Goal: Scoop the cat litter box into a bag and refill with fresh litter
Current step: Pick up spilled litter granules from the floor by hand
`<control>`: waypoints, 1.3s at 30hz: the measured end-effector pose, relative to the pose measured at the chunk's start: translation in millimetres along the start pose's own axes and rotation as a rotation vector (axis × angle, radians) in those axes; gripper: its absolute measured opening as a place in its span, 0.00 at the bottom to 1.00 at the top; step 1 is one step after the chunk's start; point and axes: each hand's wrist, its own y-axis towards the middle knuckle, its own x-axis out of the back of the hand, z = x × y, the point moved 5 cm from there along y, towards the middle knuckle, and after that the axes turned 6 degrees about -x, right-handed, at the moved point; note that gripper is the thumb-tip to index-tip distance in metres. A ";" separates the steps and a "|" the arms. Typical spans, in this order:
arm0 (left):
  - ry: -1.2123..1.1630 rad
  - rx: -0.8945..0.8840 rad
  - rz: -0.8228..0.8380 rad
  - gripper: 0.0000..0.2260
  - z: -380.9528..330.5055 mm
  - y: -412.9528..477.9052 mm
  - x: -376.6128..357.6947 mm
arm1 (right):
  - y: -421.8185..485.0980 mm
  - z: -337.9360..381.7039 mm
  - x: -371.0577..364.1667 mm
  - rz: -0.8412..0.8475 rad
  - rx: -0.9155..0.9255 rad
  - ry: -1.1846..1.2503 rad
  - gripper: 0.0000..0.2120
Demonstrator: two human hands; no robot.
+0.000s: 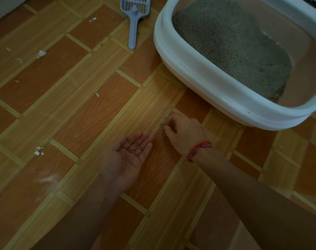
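Note:
A white-rimmed litter box [204, 76] stands on the floor at the upper right, with grey litter [231, 46] heaped toward its left side and bare pink bottom on the right. A blue-grey slotted scoop [133, 17] lies on the floor left of the box, handle toward me. My left hand [128, 156] is palm up and cupped, with a few stray litter grains [134, 150] on its fingers. My right hand [182, 132], a red thread on its wrist, is fingertips down on the floor, pinched at small grains just in front of the box.
The floor [81, 105] is patterned wood-look vinyl. Small white paper scraps [39, 151] lie at the left, more scraps [41, 54] farther back, and a pale dusty smear [47, 178] sits near my left forearm. A wall edge shows at the top left.

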 end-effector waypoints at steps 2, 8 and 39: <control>-0.001 0.000 0.000 0.24 -0.2 -0.3 0.2 | 1.4 -2.3 -1.2 0.004 -0.011 -0.003 0.06; -0.004 -0.003 -0.002 0.22 -0.3 0.0 0.3 | 0.9 -0.7 -4.9 0.034 0.001 -0.036 0.07; 0.004 -0.001 0.016 0.23 -0.1 -0.6 0.7 | -17.5 6.1 9.2 -0.036 0.073 0.177 0.03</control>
